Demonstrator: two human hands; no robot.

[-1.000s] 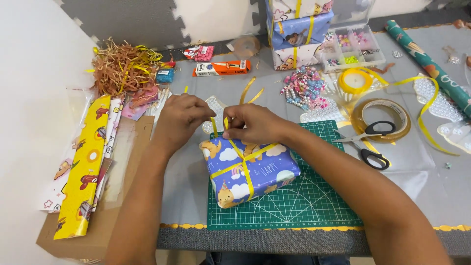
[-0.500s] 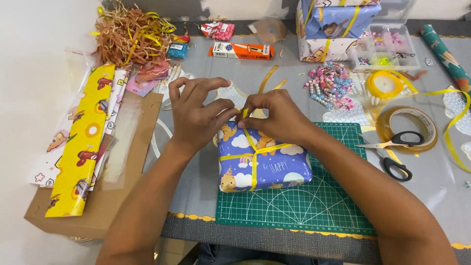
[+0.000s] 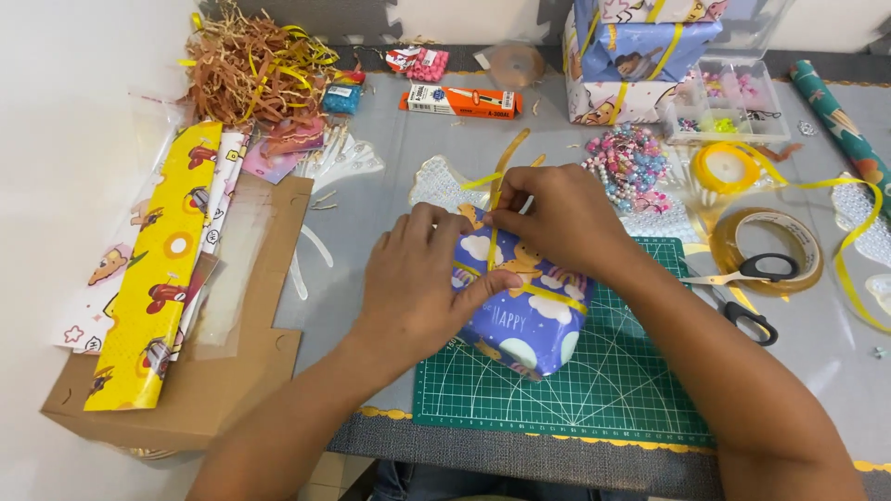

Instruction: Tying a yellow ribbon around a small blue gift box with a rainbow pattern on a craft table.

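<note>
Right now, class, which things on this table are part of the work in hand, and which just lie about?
In use: left hand, right hand, blue wrapped box, yellow ribbon, green cutting mat.

Lying about: scissors, tape roll, bead box, shredded paper.

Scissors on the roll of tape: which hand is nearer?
Right. The right hand pinches the yellow ribbon at the gift box, on the side toward the scissors. The left hand rests on the box's far side.

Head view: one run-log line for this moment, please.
left hand: grips blue cloud-print wrapped gift box, tilted on green cutting mat | right hand: pinches yellow ribbon at box top | black-handled scissors: right, untouched
</note>
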